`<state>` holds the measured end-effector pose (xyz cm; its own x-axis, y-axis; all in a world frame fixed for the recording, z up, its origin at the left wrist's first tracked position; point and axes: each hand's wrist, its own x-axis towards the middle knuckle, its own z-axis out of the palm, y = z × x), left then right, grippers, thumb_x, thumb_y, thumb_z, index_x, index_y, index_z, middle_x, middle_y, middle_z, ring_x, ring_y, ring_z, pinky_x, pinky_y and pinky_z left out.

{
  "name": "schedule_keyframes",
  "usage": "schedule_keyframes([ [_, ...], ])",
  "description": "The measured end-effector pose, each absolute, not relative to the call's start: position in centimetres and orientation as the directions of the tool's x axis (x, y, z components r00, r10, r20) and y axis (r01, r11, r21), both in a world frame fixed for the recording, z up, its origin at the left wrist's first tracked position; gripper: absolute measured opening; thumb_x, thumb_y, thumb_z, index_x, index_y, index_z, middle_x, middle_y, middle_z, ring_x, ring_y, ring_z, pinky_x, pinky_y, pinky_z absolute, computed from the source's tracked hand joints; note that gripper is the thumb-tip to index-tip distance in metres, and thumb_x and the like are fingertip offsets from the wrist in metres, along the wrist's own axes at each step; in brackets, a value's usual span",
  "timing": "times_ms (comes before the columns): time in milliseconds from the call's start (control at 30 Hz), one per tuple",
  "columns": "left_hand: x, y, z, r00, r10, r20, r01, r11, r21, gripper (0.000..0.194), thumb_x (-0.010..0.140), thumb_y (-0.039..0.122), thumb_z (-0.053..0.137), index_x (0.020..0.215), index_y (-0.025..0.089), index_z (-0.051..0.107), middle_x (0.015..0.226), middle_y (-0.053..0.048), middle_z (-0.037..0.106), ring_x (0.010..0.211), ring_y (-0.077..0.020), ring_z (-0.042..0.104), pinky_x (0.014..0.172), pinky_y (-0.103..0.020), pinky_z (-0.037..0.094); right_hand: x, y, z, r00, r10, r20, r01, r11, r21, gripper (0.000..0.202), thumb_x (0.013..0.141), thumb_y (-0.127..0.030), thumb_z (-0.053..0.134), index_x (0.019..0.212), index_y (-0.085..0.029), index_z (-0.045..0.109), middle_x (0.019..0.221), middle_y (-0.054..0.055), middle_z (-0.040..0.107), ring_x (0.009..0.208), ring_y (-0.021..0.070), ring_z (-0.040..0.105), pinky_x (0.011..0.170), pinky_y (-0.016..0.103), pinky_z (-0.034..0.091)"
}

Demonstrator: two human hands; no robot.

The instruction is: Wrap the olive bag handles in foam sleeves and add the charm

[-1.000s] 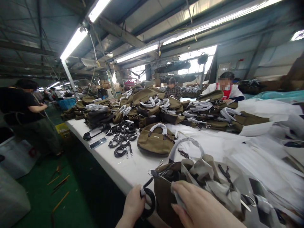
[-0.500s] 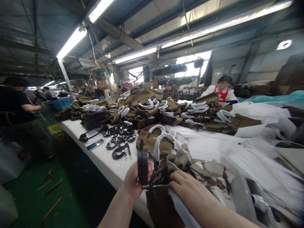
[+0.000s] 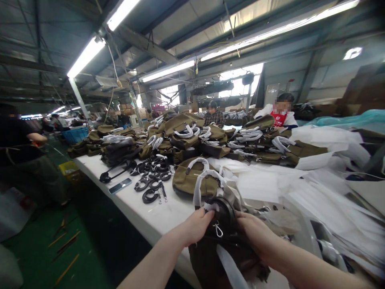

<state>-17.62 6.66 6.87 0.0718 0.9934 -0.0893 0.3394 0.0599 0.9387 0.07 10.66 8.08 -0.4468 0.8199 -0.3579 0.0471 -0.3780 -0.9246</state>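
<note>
My left hand (image 3: 197, 224) grips a coiled black strap (image 3: 222, 212) with its thumb over white wrapping, and a silver snap hook (image 3: 218, 230) hangs from the coil. The strap is at the top of a dark olive bag (image 3: 207, 257) near the table's front edge. On the bag's right side rests my right hand (image 3: 255, 230), its fingers partly hidden behind the bag and strap. A white-wrapped handle (image 3: 230, 265) lies down the bag's front. Just behind is another olive bag (image 3: 183, 176) with white-wrapped handles.
Coiled black straps (image 3: 150, 196), a phone (image 3: 120, 186) and a black headset-like item (image 3: 112, 174) lie left on the white table (image 3: 132, 204). Olive bags (image 3: 186, 124) are piled behind; white sheets (image 3: 264, 180) and a grey device (image 3: 319, 237) are at right. Other people are around.
The coiled strap has moved right, over the bag's opening, and turned to show its round face and hook. My left hand moved right with it; my right hand shifted right to the bag's side.
</note>
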Motion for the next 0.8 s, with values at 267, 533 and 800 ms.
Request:
schedule_keyframes([
  [267,-16.2,7.1,5.6,0.142,0.987,-0.072,0.853,-0.086,0.514,0.033,0.09,0.035,0.043,0.092,0.015,0.069,0.097,-0.019,0.072,0.093,-0.0357,0.068,0.084,-0.047,0.05,1.4,10.7,8.9,-0.582,0.74,-0.337,0.421,-0.081,-0.904,0.028,0.069,-0.028,0.064,0.094,-0.017,0.062,0.09,0.005,0.074,0.089,0.0233,0.069,0.083,0.032,0.052],
  [533,-16.0,4.8,6.4,0.363,0.929,-0.065,0.882,-0.321,0.345,0.056,0.093,0.054,0.035,0.086,0.014,0.074,0.083,-0.019,0.075,0.082,-0.0337,0.07,0.074,-0.041,0.051,0.6,12.2,7.6,-0.44,0.843,-0.309,0.591,0.012,-0.807,0.012,0.073,-0.019,0.056,0.08,-0.017,0.065,0.078,0.007,0.071,0.078,0.0226,0.067,0.069,0.031,0.05],
  [800,-15.9,1.3,6.2,0.578,0.815,0.031,0.802,-0.575,0.161,0.046,0.092,0.049,0.048,0.078,0.015,0.074,0.072,-0.012,0.074,0.072,-0.0281,0.069,0.067,-0.037,0.047,-1.1,13.0,7.5,-0.478,0.87,-0.121,0.545,0.185,-0.818,0.031,0.093,-0.033,0.037,0.103,-0.014,0.059,0.098,0.013,0.072,0.087,0.0217,0.068,0.075,0.031,0.053],
])
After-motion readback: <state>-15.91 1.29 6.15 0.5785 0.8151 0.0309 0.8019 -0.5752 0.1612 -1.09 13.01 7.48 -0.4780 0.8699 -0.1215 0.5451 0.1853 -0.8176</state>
